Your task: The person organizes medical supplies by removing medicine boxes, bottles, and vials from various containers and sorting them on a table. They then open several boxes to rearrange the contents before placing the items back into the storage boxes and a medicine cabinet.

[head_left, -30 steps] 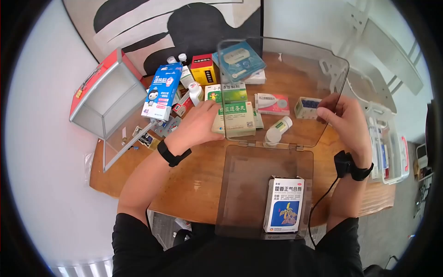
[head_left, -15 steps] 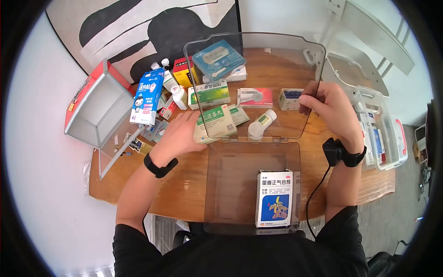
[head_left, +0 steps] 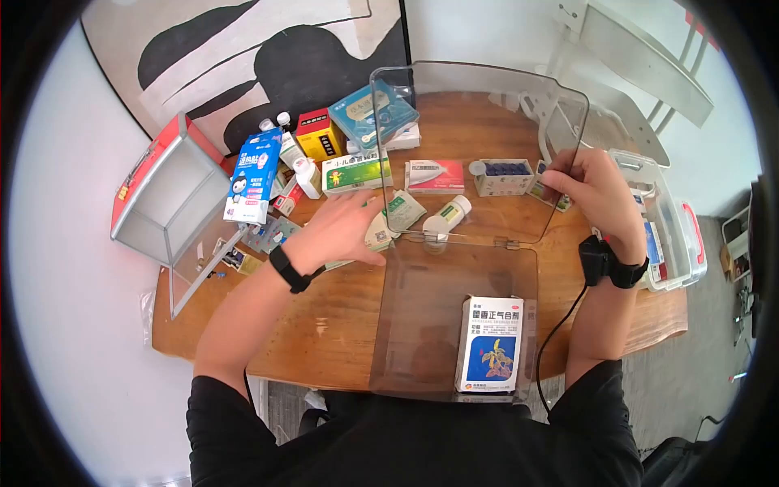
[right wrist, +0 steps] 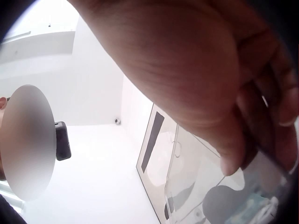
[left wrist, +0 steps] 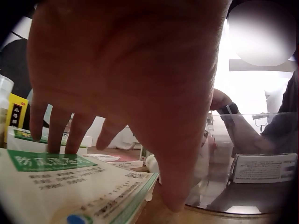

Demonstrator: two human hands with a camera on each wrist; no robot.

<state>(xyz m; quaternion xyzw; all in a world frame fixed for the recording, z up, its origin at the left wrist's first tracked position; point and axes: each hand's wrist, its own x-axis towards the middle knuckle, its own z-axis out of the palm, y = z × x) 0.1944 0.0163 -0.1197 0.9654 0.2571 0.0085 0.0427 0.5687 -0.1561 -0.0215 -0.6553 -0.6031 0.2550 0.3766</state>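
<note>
My left hand [head_left: 345,231] is spread over a green-and-white medicine box [left wrist: 70,186], most of which it hides in the head view. The left fingers are extended, and their tips reach a flat green-and-white packet [head_left: 403,213]. With thumb and fingers, my right hand [head_left: 596,187] pinches the side edge of a raised, see-through smoky lid [head_left: 479,69]. That lid is hinged to a smoky plastic case [head_left: 418,325] at the table's front. On the case lies a white-and-blue medicine box [head_left: 489,345]. A white bottle [head_left: 450,215] lies on its side behind the lid.
Behind are a green box [head_left: 357,173], a pink-and-white box [head_left: 434,176], a box of blue-capped vials [head_left: 503,177] and a teal box [head_left: 373,114]. A red-and-silver case [head_left: 166,199] stands open at left beside a blue box [head_left: 253,178]. A clear bin [head_left: 677,235] stands at right.
The green-and-white box has shifted left and nearer under my left hand, whose fingers have come off it towards the packet. My right hand still holds the lid's edge.
</note>
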